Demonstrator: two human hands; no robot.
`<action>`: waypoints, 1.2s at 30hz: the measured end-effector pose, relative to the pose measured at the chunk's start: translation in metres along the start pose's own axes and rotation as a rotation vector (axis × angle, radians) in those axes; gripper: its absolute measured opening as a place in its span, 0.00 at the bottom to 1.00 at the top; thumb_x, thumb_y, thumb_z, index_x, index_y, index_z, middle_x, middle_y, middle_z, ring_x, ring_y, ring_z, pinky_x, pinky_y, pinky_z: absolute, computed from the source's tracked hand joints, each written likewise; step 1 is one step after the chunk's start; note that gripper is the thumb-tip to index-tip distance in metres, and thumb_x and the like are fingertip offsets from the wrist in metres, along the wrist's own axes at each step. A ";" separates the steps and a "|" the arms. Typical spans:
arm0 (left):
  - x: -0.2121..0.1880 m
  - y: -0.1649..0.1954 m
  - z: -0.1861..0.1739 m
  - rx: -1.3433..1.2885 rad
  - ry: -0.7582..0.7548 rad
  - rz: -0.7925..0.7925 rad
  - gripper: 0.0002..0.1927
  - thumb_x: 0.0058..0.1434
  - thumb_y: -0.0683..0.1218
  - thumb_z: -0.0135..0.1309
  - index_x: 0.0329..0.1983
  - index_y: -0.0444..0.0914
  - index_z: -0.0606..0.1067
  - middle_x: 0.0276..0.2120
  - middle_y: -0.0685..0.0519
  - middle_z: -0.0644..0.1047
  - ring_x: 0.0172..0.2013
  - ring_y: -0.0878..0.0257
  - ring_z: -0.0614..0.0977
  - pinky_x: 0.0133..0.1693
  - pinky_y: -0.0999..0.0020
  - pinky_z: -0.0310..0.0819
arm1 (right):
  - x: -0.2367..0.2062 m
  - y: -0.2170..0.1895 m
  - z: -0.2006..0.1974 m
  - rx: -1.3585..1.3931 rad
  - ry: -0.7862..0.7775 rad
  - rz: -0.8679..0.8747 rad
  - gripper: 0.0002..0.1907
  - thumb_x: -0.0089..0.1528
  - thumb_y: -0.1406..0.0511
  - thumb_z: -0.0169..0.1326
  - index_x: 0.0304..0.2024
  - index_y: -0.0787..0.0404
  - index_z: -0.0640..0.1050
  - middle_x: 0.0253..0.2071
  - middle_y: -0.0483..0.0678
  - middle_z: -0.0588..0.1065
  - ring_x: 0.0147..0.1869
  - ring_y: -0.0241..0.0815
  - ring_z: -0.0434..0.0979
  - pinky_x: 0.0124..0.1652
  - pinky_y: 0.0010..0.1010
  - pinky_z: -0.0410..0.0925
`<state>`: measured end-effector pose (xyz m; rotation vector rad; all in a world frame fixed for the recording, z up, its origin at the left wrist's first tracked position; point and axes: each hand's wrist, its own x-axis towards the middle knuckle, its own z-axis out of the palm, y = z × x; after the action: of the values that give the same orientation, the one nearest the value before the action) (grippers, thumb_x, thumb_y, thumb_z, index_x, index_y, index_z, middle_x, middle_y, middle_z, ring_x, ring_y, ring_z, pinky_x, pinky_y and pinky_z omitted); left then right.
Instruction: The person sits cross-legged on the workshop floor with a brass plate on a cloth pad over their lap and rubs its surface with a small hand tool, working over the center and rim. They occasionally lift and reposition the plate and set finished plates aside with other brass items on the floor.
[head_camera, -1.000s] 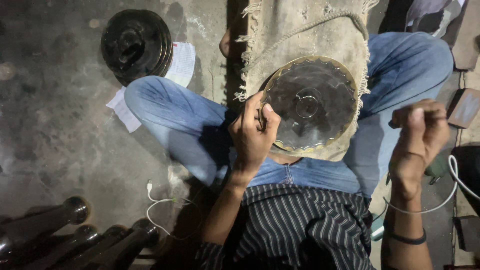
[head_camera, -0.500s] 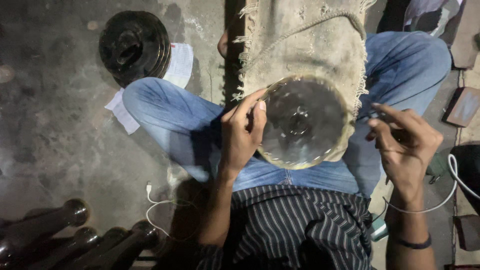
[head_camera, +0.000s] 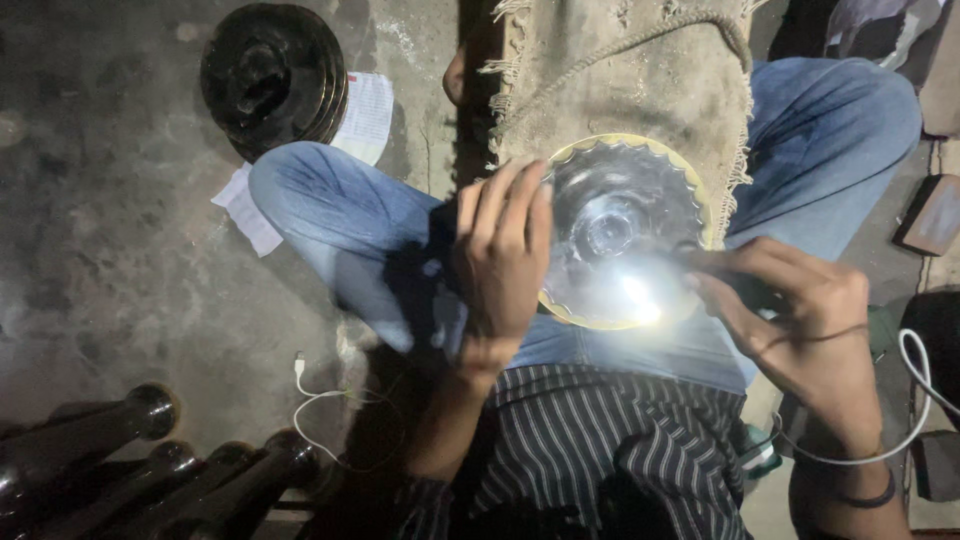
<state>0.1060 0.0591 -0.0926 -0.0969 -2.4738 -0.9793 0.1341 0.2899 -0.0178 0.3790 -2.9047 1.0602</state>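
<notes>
A round clear glass dish (head_camera: 610, 215) with a scalloped yellow rim rests on a burlap cloth (head_camera: 620, 80) over my lap. My left hand (head_camera: 500, 260) grips the dish's left edge, fingers spread over the rim. My right hand (head_camera: 800, 320) holds a small dark tool at the dish's lower right edge. A bright white glare shows on the glass by the tool's tip. A thin white cord (head_camera: 915, 400) loops near my right wrist.
A stack of dark round dishes (head_camera: 270, 75) sits on white paper (head_camera: 365, 115) on the concrete floor at upper left. Several dark rods (head_camera: 140, 460) lie at lower left beside a white cable (head_camera: 320, 410). A dark flat object (head_camera: 930, 215) lies at right.
My right hand has come down from beside my knee to the dish's lower right edge with the tool. A bright glare has appeared on the glass. My left hand shifted slightly on the rim.
</notes>
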 end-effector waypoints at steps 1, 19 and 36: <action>-0.004 0.003 0.001 0.020 -0.043 -0.029 0.17 0.69 0.48 0.61 0.59 0.39 0.77 0.56 0.49 0.79 0.56 0.52 0.77 0.57 0.60 0.74 | 0.001 -0.001 0.000 -0.039 -0.012 -0.002 0.10 0.61 0.68 0.65 0.45 0.60 0.84 0.34 0.49 0.79 0.32 0.39 0.79 0.32 0.27 0.69; -0.013 0.024 0.009 0.119 -0.207 -0.025 0.58 0.51 0.61 0.68 0.78 0.36 0.52 0.72 0.45 0.65 0.70 0.51 0.65 0.65 0.45 0.54 | 0.022 0.001 0.014 -0.085 -0.139 -0.063 0.14 0.60 0.63 0.61 0.46 0.63 0.83 0.37 0.52 0.80 0.27 0.46 0.79 0.30 0.33 0.70; -0.013 0.030 0.009 0.039 -0.189 -0.005 0.61 0.47 0.54 0.74 0.77 0.34 0.51 0.71 0.45 0.66 0.70 0.51 0.64 0.66 0.48 0.52 | 0.027 0.008 0.012 -0.174 -0.207 -0.092 0.14 0.58 0.64 0.64 0.44 0.64 0.82 0.33 0.50 0.78 0.27 0.45 0.80 0.30 0.33 0.73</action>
<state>0.1202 0.0887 -0.0857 -0.1784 -2.6649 -0.9623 0.1072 0.2821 -0.0289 0.6435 -3.0916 0.7918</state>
